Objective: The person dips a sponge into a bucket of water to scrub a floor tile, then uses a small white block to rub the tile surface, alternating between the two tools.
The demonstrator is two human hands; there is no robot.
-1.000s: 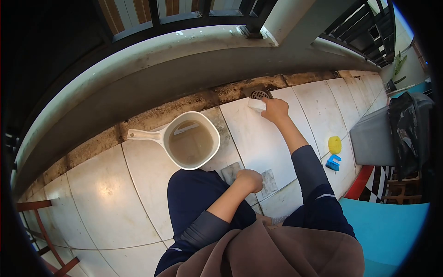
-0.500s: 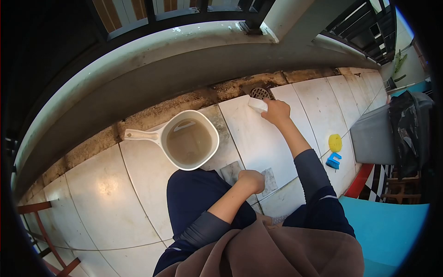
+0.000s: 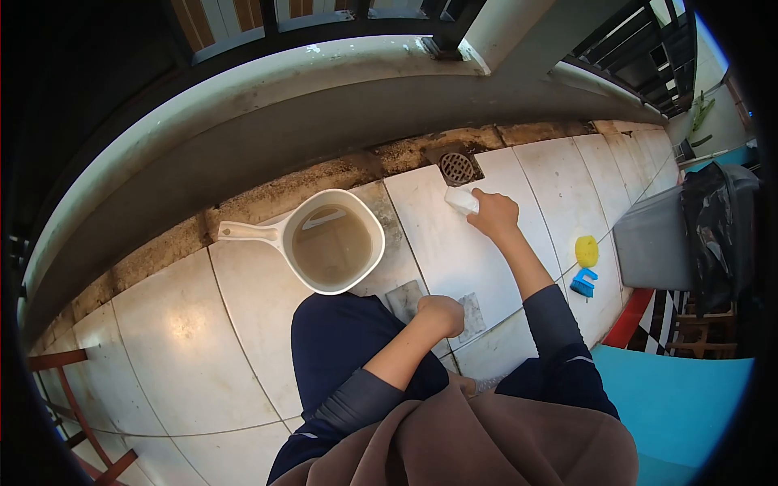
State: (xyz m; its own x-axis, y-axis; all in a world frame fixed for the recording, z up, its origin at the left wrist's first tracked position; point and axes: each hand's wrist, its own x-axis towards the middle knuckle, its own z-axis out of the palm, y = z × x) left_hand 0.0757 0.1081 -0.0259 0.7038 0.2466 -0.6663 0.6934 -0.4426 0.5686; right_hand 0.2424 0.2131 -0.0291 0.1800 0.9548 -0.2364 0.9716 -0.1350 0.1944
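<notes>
My right hand (image 3: pixel 493 212) grips a white block-shaped sponge (image 3: pixel 462 201) against the white floor tile, just below the round drain grate (image 3: pixel 458 168). My left hand (image 3: pixel 442 316) is closed in a fist near my knee, above a tile with grey smudged squares; its inner fingers are hidden, so what it holds, if anything, does not show. To the left of both hands stands a white dipper (image 3: pixel 378 243) with a long handle, holding cloudy brownish water.
A yellow sponge (image 3: pixel 587 251) and a blue brush (image 3: pixel 583 283) lie on the tiles to the right. Beyond them stands a grey bin (image 3: pixel 652 239) with a black bag. A low wall (image 3: pixel 284 146) with a dirty edge runs along the far side.
My right hand has drawn the white sponge back from the drain grate, toward me and slightly right, so the grate shows fully. My left hand stays in place.
</notes>
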